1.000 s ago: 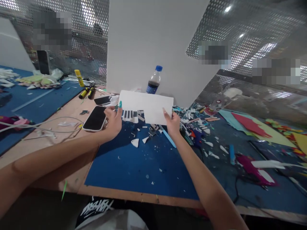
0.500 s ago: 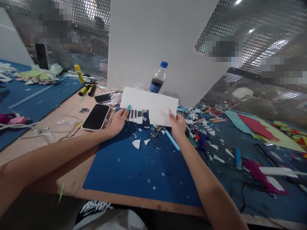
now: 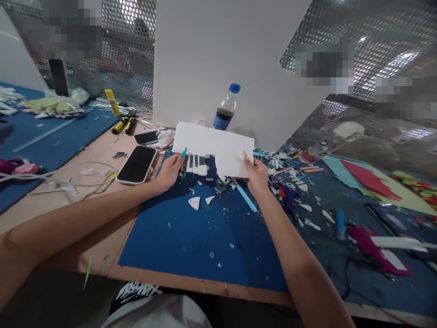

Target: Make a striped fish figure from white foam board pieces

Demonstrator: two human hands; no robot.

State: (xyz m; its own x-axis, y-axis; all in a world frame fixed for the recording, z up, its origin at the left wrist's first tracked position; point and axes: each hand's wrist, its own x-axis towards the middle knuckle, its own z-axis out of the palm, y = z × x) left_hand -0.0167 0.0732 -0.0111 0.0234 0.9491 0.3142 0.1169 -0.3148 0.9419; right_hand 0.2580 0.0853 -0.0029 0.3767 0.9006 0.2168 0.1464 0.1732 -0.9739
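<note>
Both hands hold up a white foam sheet (image 3: 218,141) with a notch cut out of its lower left edge. My left hand (image 3: 173,167) pinches its left end, thumb with a teal nail on the front face. At the right end, my right hand (image 3: 256,172) grips with the thumb in front and the fingers behind. Through the notch, a white piece with dark stripes (image 3: 197,165) shows on the blue mat (image 3: 205,241). Two small white offcuts (image 3: 194,203) lie nearer to me, beside a light blue strip (image 3: 245,195).
A bottle with a blue cap (image 3: 225,109) stands behind the sheet, before a tall white board (image 3: 218,54). Left are a phone (image 3: 137,165), yellow-black cutters (image 3: 123,125) and a glue stick (image 3: 112,102). Scraps, coloured sheets (image 3: 370,177) and a magenta glue gun (image 3: 378,250) lie right.
The sheet and both hands have shifted very slightly to the right in view. My grip stays the same at both ends.
</note>
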